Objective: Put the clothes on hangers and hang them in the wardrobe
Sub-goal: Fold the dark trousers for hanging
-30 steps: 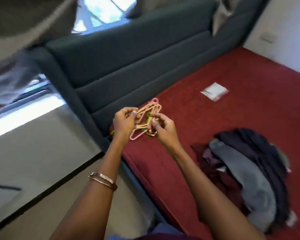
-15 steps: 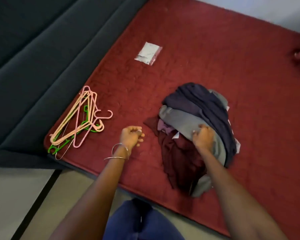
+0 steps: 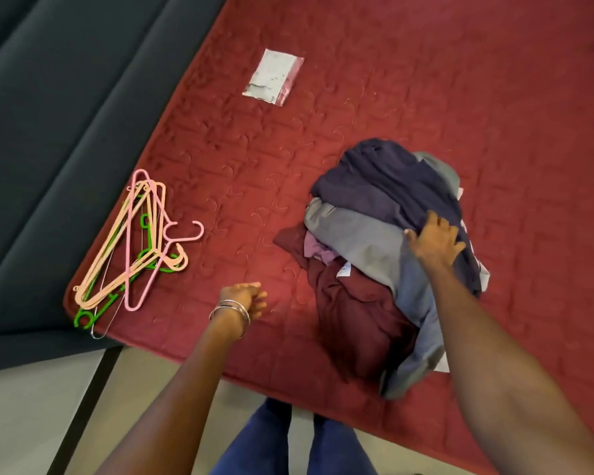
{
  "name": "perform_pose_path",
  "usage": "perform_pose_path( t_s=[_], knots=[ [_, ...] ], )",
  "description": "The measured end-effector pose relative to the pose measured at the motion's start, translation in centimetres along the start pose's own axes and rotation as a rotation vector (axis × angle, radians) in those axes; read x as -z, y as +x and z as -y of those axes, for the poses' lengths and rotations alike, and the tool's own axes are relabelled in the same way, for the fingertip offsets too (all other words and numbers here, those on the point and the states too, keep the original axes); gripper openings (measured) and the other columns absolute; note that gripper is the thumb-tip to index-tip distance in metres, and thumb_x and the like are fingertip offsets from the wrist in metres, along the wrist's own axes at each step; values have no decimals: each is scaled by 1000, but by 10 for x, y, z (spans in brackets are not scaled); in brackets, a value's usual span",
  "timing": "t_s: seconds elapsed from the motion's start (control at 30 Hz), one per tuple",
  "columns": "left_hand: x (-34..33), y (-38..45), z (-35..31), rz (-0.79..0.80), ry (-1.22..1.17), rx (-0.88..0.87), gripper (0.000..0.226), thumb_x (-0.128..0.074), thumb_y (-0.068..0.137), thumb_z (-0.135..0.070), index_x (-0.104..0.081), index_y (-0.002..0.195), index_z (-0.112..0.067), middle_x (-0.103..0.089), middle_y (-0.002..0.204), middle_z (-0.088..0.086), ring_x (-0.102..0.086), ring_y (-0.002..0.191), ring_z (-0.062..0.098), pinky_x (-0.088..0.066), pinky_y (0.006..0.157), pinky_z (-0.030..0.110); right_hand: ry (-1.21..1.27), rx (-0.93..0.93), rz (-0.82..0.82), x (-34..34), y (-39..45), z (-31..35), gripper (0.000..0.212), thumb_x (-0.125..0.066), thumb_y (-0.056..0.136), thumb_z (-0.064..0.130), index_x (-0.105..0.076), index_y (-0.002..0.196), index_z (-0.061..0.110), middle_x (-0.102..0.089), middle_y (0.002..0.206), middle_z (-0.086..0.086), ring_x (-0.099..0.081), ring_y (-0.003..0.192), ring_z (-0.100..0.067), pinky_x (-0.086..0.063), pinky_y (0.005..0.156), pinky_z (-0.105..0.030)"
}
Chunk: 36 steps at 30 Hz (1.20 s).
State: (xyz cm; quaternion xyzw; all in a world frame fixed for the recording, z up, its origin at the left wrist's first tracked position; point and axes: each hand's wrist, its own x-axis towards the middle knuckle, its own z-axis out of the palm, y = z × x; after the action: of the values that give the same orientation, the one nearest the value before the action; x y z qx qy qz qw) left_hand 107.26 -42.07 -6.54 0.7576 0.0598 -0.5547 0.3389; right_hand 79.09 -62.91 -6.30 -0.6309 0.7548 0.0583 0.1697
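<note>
Clothes lie in a loose heap on a red quilted bed cover, seen from above by a camera on the person's head. The heap shows a dark navy garment on top, a grey one under it, a maroon one at the near side and a bit of lilac fabric peeking out between them. The right hand rests flat on the navy and grey layers, its fingers spread apart and straight, pressing the cloth rather than gripping it. The left hand hovers just above the bed cover between the heap and the hangers, its fingers loosely curled and holding nothing (thin metal bangles circle that wrist). Hangers lie in a tangled bunch near the left corner of the bed, well apart from the clothes: peach, pink and green plastic ones, overlapping. A small flat plastic packet sits farther up the bed cover. A dark grey upholstered panel runs along the bed's left edge. Blue trouser legs show at the bottom, over a pale floor.
</note>
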Motion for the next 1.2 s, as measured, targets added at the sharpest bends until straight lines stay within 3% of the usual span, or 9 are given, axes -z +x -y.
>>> perform_pose_path(
  t_s=[0.13,0.3,0.43,0.57,0.67,0.77,0.87,0.97,1.2],
  knots=[
    [-17,0,8,-9,-82,43,17,-50,95,-10,-58,84,-20,-65,49,-8,-57,37,3,-45,42,17,-17,-6,-21,-4,21,-8,30,-56,93,20,-63,120,7,-59,123,-20,-41,126,-35,-19,108,-58],
    [-63,-16,10,144,-321,59,28,-40,100,-40,-59,96,-19,-67,88,-2,-66,70,13,-47,66,27,631,252,2,19,-18,2,25,-51,93,9,-62,111,-4,-64,108,-27,-59,103,-34,-42,89,-36],
    [-106,-24,-9,355,-397,105,72,-28,89,-71,-59,114,-11,-66,102,7,-61,91,26,-50,78,42,878,710,555,42,-107,-4,17,-53,94,3,-58,102,16,-60,100,0,-55,90,9,-37,83,-3],
    [-133,-41,-25,322,-338,10,70,-72,71,-54,-63,121,-5,-67,113,12,-65,101,28,-46,100,43,415,1103,1267,35,-134,-25,14,-57,93,8,-63,104,0,-59,94,7,-53,83,8,-42,79,-13],
    [-129,-38,-7,90,-288,-97,52,-83,64,-18,-67,109,3,-70,100,17,-69,88,28,-55,87,44,108,918,1589,24,-124,-34,28,-57,95,8,-60,119,-7,-61,103,-8,-61,86,-3,-50,84,-24],
    [-111,-54,5,-39,-414,-160,5,-67,79,1,-67,83,-4,-69,65,3,-64,51,11,-55,55,23,-4,816,1291,23,-98,-32,18,-57,97,17,-66,89,3,-67,82,-11,-69,76,-27,-55,73,-35],
    [-82,-75,12,-84,-500,-298,11,-62,81,6,-65,80,-4,-69,59,-1,-65,50,11,-54,52,23,492,584,767,31,-69,-12,22,-58,95,14,-60,74,16,-64,63,-8,-59,48,-11,-51,58,-30],
    [-46,-108,6,57,-550,-438,30,-79,62,-6,-65,89,-2,-73,73,4,-69,65,16,-57,64,29,580,664,315,47,-49,24,15,-64,90,25,-69,83,13,-67,74,3,-61,68,-10,-48,74,-30],
    [27,-180,-49,237,-632,-729,99,-93,37,-42,-58,122,-4,-65,112,12,-62,103,22,-52,92,32,564,904,563,82,-83,155,40,-60,91,45,-70,104,8,-68,95,3,-58,91,-10,-45,85,-27]
  ],
)
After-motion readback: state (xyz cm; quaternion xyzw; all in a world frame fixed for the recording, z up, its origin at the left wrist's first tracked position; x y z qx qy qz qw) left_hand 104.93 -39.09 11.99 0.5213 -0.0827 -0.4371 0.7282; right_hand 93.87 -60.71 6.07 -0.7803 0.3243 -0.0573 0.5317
